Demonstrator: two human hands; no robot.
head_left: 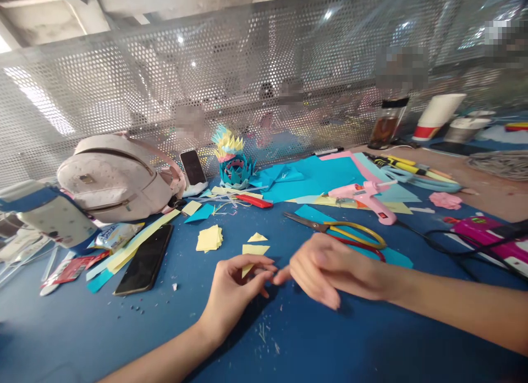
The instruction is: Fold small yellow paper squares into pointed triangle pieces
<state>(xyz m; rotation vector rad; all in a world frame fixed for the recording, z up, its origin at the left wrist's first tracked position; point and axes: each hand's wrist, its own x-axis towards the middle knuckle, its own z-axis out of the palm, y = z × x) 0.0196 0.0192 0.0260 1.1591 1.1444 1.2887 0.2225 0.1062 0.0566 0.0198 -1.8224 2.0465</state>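
Observation:
My left hand (235, 288) hovers low over the blue table, its fingers loosely bent and apart, with nothing visible in them. My right hand (325, 270) points its index finger at the left fingertips, touching or nearly touching them; its other fingers curl loosely and blur slightly. A yellow paper square (256, 249) lies just behind my left hand, partly hidden by the fingers. Beyond it are a small folded yellow triangle (258, 237) and a stack of yellow squares (209, 238). Scissors (342, 229) with yellow and red handles lie behind my right hand.
A pink glue gun (367, 197), its cord running right, rests on coloured paper. A folded-paper model (234, 163) stands at the back near a red cutter (254, 201). Leftward are a phone (145, 260), backpack (115, 176) and tumbler (45, 215). A perforated metal panel (247, 58) rises behind.

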